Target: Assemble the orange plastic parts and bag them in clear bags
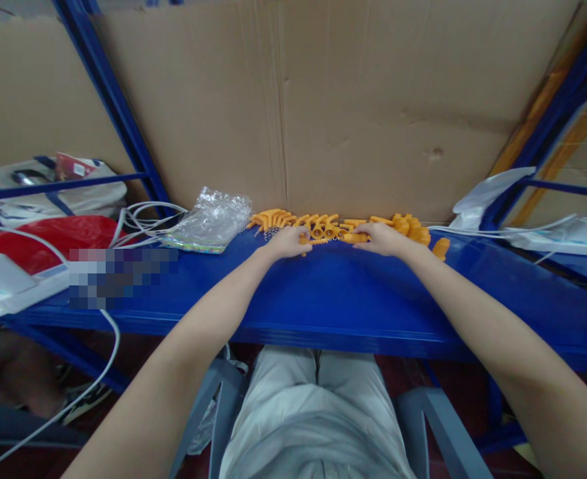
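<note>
At the back of the blue table (343,293), a row of orange plastic parts runs along the cardboard. My left hand (289,242) is closed around a small orange part (304,241), mostly hidden by the fingers. An orange cylindrical piece (355,237) is between the fingers of my right hand (381,239). Between the hands lie several orange pieces with round open ends (329,231). To the left are orange handles (272,218) with dark metal spirals or chains at their lower ends. A pile of orange pieces (409,226) rests behind my right wrist.
A clear plastic bag (211,219), white cables (148,216), a red bag (84,236) and a white power strip (24,289) lie on the left. A cardboard sheet (353,106) stands behind the table between blue posts. Another power strip (567,241) is at the right.
</note>
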Demonstrator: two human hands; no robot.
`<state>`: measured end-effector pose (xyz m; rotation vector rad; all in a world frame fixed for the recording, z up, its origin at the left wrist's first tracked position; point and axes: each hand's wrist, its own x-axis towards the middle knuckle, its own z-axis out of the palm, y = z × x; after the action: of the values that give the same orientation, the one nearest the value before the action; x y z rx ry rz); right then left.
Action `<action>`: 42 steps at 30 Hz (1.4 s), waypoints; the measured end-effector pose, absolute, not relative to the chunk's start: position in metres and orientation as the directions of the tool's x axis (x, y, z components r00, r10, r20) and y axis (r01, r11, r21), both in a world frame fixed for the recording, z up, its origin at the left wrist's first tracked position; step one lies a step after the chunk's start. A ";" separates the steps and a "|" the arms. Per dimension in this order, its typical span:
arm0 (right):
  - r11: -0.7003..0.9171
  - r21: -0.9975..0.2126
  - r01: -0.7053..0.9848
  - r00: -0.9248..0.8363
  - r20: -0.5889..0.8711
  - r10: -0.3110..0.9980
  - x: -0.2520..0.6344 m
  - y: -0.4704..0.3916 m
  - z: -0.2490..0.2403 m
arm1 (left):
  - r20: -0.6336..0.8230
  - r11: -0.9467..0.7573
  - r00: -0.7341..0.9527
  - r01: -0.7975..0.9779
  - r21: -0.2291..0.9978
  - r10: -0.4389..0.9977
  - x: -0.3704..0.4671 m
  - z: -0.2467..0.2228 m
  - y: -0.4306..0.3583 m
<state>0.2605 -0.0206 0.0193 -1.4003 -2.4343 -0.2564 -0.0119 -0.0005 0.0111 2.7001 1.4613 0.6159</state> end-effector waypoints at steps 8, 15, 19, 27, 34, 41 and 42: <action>0.612 -0.030 0.790 -0.547 0.415 0.727 0.244 -0.025 0.014 | 0.384 -0.597 0.491 0.768 0.233 0.782 -0.006 0.009 -0.004; 0.656 -0.015 0.755 -0.574 0.469 0.671 0.241 -0.025 0.010 | 0.411 -0.615 0.491 0.745 0.259 0.768 -0.004 0.009 -0.007; 0.671 -0.024 0.741 -0.577 0.488 0.655 0.239 -0.025 0.007 | 0.407 -0.612 0.490 0.746 0.263 0.771 -0.003 0.009 -0.007; 0.684 -0.252 0.685 -0.508 0.508 0.696 0.246 -0.015 0.006 | 0.435 -0.601 0.483 0.777 0.188 0.760 -0.005 0.010 -0.007; 0.491 -0.720 0.491 -0.368 0.340 0.866 0.253 -0.016 0.008 | 0.487 -0.565 0.458 0.820 0.092 0.744 -0.007 0.010 -0.008; 0.294 -0.887 0.356 -0.309 0.185 0.933 0.245 -0.026 0.010 | 0.498 -0.531 0.452 0.847 0.020 0.740 -0.005 0.011 -0.012; 0.278 -0.892 0.357 -0.299 0.173 0.939 0.244 -0.027 0.011 | 0.498 -0.529 0.451 0.848 0.021 0.741 -0.005 0.011 -0.012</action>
<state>0.2438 -0.0274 0.0107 -1.1738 -1.8076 0.9937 -0.0051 -0.0119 0.0111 2.8665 1.6000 0.7819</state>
